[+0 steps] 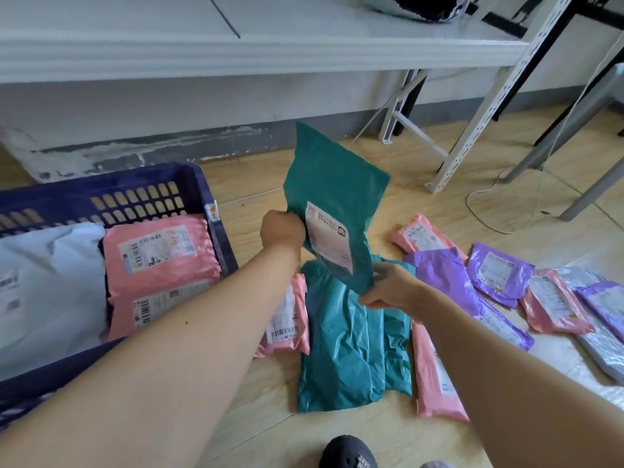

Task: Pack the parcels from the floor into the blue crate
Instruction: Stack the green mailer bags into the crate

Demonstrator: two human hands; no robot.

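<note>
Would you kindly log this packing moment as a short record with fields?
held item: teal parcel, lifted upright, label facing the camera
left hand: grips its left edge
right hand: pinches its bottom corner
blue crate: on the floor at left, holds two pink parcels and a white parcel
floor: teal, pink, purple and grey parcels not yet packed

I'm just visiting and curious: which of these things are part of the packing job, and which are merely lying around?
Part of the job: held teal parcel, left hand, right hand, blue crate, floor parcels.

Lying about: white cable, shelf frame, shoe.
</note>
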